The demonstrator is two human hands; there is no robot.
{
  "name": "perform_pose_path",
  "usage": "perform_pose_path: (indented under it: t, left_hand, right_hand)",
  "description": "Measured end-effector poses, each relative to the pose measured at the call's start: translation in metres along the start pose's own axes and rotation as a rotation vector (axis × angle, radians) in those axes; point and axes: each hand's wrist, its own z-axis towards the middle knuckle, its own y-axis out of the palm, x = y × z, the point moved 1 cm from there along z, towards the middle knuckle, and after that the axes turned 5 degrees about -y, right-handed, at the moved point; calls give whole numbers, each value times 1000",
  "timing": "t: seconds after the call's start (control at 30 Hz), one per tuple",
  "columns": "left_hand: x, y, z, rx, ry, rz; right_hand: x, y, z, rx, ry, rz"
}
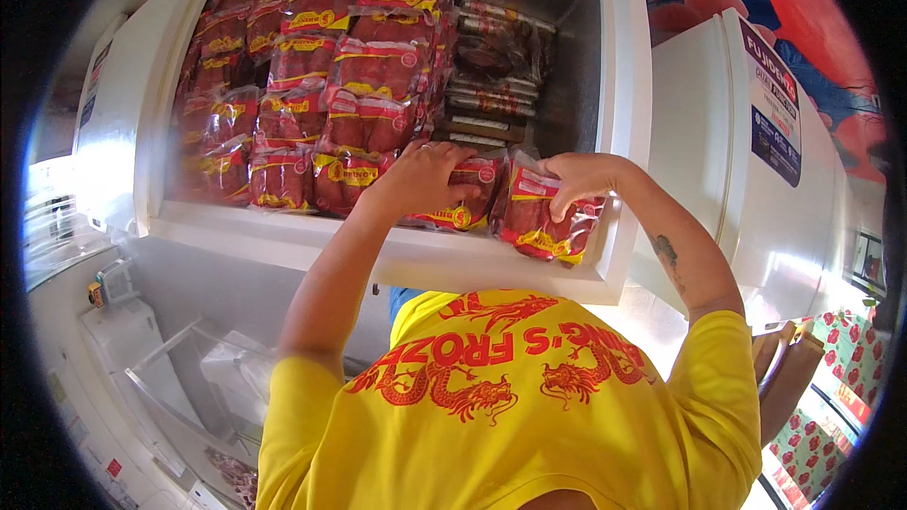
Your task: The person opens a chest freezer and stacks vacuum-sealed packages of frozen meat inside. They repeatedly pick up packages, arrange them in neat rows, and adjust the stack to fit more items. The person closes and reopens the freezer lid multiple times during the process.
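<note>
while both arms reach up over the front rim of the white chest freezer (397,260), each hand is on its own clear packet of red meat at the freezer's near edge — the left hand (420,179) lies palm down on a packet with a red and yellow label (468,196), its fingers curled over the packet's top and closed against it, and the right hand (578,178) grips the upper edge of a second packet (543,222), fingers bent tight around the plastic. this second packet is tilted, its lower corner hanging over the freezer's front rim near the front right corner, just beside the first packet and touching it along one side. behind the left hand, the freezer's left and middle parts are filled with rows of stacked red packets (321,66) of the same kind, reaching to the far wall. toward the freezer's far right stands a pile of darker flat packets (491,76) beside a bare grey stretch of inner wall. just to the right of the freezer sits a second white freezer with its lid closed (756,161) — a blue label is stuck on its top. below the freezer's front rim the person's yellow shirt with red dragon print (510,416) fills the lower view
</note>
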Motion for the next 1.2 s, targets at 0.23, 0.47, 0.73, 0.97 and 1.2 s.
perform_pose_path:
  t: [0.23,0.47,0.73,0.97,1.2]
  left_hand:
    - [-8,5,-2,13,17,15]
    - [-9,6,4,-17,48,8]
    - [-16,7,1,23,60,22]
    - [-8,2,11,-218,-38,-10]
    - [-16,11,6,17,98,36]
  right_hand:
    - [-12,18,-10,163,-225,-87]
    - [-6,27,6,274,-178,-399]
    - [-13,11,-11,122,-124,-250]
    - [-1,3,18,67,-80,-423]
    - [-5,8,19,28,-41,-457]
